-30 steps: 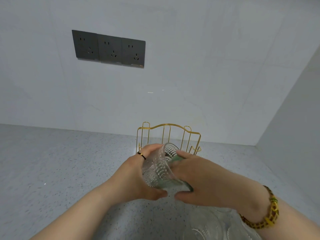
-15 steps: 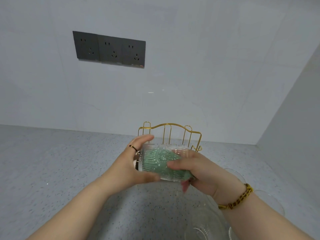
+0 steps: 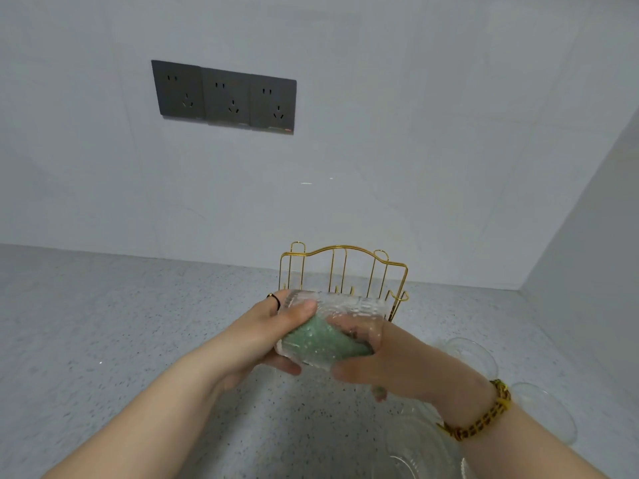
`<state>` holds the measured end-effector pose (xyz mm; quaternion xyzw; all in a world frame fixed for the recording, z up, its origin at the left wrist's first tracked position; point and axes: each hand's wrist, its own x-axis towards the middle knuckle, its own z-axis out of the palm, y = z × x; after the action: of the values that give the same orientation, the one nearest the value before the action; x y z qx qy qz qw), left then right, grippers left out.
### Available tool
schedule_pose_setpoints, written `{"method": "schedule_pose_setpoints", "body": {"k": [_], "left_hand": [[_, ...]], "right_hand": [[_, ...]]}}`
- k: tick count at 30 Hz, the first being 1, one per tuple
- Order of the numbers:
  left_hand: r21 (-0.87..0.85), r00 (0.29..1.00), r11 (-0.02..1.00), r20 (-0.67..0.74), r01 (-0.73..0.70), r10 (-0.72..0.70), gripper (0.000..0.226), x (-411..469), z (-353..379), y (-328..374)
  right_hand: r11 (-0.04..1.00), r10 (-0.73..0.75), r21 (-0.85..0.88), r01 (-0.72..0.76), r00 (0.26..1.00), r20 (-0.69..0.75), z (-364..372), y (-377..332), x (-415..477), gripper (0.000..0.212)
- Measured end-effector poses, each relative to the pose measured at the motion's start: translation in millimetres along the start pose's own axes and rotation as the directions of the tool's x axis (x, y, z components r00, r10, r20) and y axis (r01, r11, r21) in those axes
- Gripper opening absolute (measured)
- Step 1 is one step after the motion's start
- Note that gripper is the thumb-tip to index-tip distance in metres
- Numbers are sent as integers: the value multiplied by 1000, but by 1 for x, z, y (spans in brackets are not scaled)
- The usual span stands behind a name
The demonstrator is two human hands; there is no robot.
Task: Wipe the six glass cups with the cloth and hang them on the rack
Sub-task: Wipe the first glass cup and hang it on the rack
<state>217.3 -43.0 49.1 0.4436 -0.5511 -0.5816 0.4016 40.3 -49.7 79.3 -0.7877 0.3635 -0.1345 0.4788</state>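
Note:
A ribbed clear glass cup (image 3: 349, 307) lies on its side in the air in front of the gold wire rack (image 3: 340, 271). My left hand (image 3: 273, 335) grips the cup round its closed end. A green cloth (image 3: 320, 340) fills the inside of the cup. My right hand (image 3: 390, 361) pinches the cloth, with its fingers pushed into the cup's mouth and its thumb outside. No cup hangs on the visible part of the rack, whose lower half is hidden behind the hands. More glass cups (image 3: 473, 352) stand on the counter at the lower right.
The speckled grey counter (image 3: 121, 333) runs to a white back wall and a side wall on the right. A dark triple socket panel (image 3: 224, 95) sits on the back wall. Another clear cup (image 3: 418, 454) stands under my right forearm.
The cup has turned in my hands and shifted slightly right. My right hand's fingers have gone deeper into the cup with the cloth.

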Motion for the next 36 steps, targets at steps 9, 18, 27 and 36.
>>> {"method": "schedule_pose_setpoints", "body": {"k": [9,18,27,36], "left_hand": [[-87,977,980,-131,-181,169,81,3,2,-10],[-64,988,986,14,155,-155,57,-3,3,-12],[-113,981,975,-10,-194,194,81,-1,-7,-13],[-62,994,996,-78,66,-71,40,-1,6,-7]], "right_hand": [[755,-108,654,34,992,72,5,1,4,75],[998,-8,-62,6,999,-38,9,-2,1,44],[489,106,872,11,992,-72,7,11,-2,29],[1000,-22,19,22,1000,-14,11,0,-2,36]]}}
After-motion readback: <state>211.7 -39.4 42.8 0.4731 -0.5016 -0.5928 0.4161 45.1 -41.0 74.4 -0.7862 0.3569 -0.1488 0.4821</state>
